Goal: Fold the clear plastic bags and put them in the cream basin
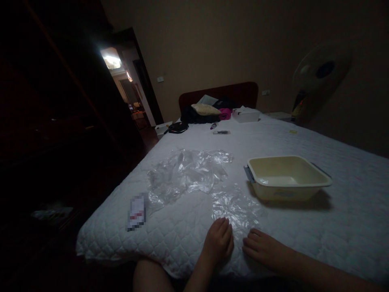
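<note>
My left hand rests on the bed at the near edge of a clear, crinkled plastic bag, its fingers curled onto the film. My right hand is a little to the right, fingers together and bent down at the same bag's near right edge. The thumbs and the film under both palms are mostly hidden. Beyond the hands, a larger heap of clear plastic spreads to the left. A cream plastic basin with grey handles stands upright to the right, apart from my hands.
The white quilted bed cover drops off at the left. A pixelated packet lies near that edge. Toward the headboard are a black bag, piled clothes, a white box and a small flat packet. A fan stands at right.
</note>
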### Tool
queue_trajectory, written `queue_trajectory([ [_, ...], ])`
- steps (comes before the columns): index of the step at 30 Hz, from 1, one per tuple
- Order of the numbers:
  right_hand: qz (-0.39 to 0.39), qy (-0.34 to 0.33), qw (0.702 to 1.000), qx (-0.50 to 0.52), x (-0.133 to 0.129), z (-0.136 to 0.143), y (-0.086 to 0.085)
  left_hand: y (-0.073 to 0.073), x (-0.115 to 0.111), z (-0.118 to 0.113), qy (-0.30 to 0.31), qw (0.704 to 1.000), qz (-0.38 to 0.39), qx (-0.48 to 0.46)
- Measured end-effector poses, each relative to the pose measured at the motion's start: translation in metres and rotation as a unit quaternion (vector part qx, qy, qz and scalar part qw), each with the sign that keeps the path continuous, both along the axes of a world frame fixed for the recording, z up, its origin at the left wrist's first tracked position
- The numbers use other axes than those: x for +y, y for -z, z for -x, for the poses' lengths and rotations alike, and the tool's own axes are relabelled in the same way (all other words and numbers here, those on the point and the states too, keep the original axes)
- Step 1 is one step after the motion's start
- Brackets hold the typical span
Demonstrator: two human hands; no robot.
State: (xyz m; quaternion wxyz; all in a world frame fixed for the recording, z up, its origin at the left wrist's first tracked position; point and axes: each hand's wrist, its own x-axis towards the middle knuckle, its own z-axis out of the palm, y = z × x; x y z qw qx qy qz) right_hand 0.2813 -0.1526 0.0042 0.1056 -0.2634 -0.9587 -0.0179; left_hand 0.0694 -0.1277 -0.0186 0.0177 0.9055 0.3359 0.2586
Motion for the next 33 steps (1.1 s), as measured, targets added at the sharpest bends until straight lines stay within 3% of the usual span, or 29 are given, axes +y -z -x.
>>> queue_trajectory([
  [5, -0.013, 0.045, 0.999, 0.007, 0.004, 0.006, -0.006, 0.003, 0.000, 0.001, -0.020, 1.000, -0.022, -0.006],
  [12, 0.091, 0.167, 0.970, 0.150, 0.021, 0.017, -0.036, 0.011, 0.002, 0.000, -0.020, 0.998, -0.053, -0.002],
  [15, 0.120, 0.207, 0.953, 0.187, 0.033, 0.022, -0.041, 0.012, 0.002, 0.000, -0.021, 0.998, -0.057, 0.002],
  [23, 0.167, 0.273, 0.929, 0.184, 0.061, 0.028, -0.028, 0.010, 0.002, 0.001, -0.023, 0.998, -0.056, -0.001],
  [33, 0.141, 0.298, 0.938, 0.110, 0.068, 0.029, -0.023, 0.009, 0.001, 0.001, -0.020, 0.998, -0.055, -0.004],
])
